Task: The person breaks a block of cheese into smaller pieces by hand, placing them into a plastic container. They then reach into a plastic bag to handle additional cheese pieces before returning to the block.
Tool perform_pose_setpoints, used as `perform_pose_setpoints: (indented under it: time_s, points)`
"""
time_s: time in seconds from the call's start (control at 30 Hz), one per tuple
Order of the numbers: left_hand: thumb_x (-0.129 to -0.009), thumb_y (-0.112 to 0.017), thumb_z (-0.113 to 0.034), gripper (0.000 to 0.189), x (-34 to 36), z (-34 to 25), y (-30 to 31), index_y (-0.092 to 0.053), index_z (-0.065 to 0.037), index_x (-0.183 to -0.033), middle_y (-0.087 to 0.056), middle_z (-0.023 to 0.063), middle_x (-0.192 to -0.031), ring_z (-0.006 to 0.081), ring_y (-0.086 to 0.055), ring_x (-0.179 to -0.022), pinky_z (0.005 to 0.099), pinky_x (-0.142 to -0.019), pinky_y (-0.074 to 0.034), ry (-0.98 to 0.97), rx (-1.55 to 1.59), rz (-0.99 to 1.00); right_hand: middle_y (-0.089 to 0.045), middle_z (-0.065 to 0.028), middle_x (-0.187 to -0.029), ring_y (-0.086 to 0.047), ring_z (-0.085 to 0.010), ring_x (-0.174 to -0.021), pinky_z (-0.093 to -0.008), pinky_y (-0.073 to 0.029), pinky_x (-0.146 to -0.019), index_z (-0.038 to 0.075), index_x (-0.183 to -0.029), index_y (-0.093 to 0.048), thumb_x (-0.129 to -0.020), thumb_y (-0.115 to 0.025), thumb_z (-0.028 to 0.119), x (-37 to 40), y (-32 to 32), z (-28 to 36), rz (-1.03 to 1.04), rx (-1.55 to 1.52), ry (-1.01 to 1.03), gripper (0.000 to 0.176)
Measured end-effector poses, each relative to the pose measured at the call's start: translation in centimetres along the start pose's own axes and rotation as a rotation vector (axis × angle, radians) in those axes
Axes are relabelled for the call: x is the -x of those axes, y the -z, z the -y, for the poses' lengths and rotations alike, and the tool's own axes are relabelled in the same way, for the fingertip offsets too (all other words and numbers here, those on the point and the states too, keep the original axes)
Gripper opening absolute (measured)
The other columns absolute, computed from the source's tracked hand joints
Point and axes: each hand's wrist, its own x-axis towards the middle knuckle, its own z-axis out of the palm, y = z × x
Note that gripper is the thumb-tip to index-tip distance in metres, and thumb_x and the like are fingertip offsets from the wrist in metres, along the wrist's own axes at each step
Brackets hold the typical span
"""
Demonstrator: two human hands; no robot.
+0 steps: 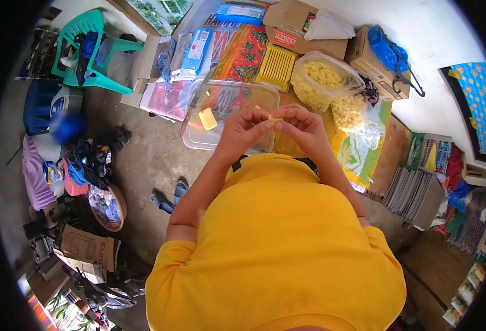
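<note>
Over the near right edge of a clear plastic tub [199, 144], my left hand [247, 126] and my right hand [302, 128] meet with fingertips pinched. Between them is a small pale yellow piece [275, 119], mostly covered by the fingers; its exact kind cannot be made out. Inside the tub lies a larger yellow block [207, 118], with a few small yellow bits near it. Just beyond the hands sit an open plastic bag of yellow pieces [320, 74] and a second clear bag of paler pieces [348, 113]. A yellow slotted rack [276, 65] stands behind the tub.
Blue-and-white packs [197, 51] and cardboard boxes [287, 22] line the table's back. A green plastic chair [80, 49] stands at the left. Slippers [171, 196], a basin of cloth [108, 207] and a flattened carton [88, 248] are on the floor.
</note>
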Motion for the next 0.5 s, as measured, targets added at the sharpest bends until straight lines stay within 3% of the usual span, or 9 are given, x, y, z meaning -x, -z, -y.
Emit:
perform_pose_setpoints:
  time_s: [0.2, 0.3, 0.4, 0.5]
  points:
    - [-0.084, -0.066, -0.011, 0.015, 0.0, 0.2, 0.6, -0.064, -0.003, -0.096, -0.064, 0.0004, -0.084, 0.0064, -0.057, -0.071, 0.0215, -0.061, -0.045, 0.085, 0.081, 0.001, -0.059, -0.0061, -0.105, -0.06, -0.0138, -0.093, -0.0281, -0.05, -0.081, -0.003, -0.106, -0.061, -0.086, -0.06, 0.003, -0.1, -0.1, 0.5, 0.008, -0.133, -0.067, 0.021]
    - [-0.083, -0.066, -0.01, 0.014, 0.0, 0.0, 0.5, -0.063, -0.003, -0.096, -0.063, -0.0001, -0.082, 0.0062, -0.056, -0.069, 0.0213, -0.059, -0.045, 0.077, 0.114, -0.025, -0.06, -0.0056, -0.104, -0.061, -0.014, -0.09, -0.0289, -0.051, -0.079, 0.0, -0.109, -0.058, -0.088, -0.058, 0.008, -0.4, -0.3, 0.8, -0.084, -0.344, -0.177, 0.023]
    - [-0.082, -0.068, -0.008, 0.015, 0.0, 0.4, 0.9, -0.063, -0.005, -0.095, -0.061, -0.0021, -0.078, 0.0049, -0.054, -0.067, 0.0199, -0.058, -0.044, 0.037, 0.089, -0.09, -0.058, -0.0052, -0.101, -0.06, -0.0131, -0.086, -0.0276, -0.052, -0.07, 0.002, -0.108, -0.054, -0.092, -0.051, 0.01, -1.0, -0.2, 0.5, -0.11, -0.432, -0.278, 0.019]
    - [-0.079, -0.07, -0.006, 0.016, 0.1, 0.1, 0.8, -0.063, -0.007, -0.093, -0.059, -0.0037, -0.079, 0.003, -0.052, -0.068, 0.0178, -0.058, -0.042, -0.021, -0.039, -0.146, -0.06, -0.003, -0.097, -0.059, -0.0103, -0.082, -0.0245, -0.05, -0.07, 0.003, -0.104, -0.056, -0.087, -0.059, 0.009, -1.2, -0.4, -0.2, -0.04, -0.422, -0.342, 0.018]
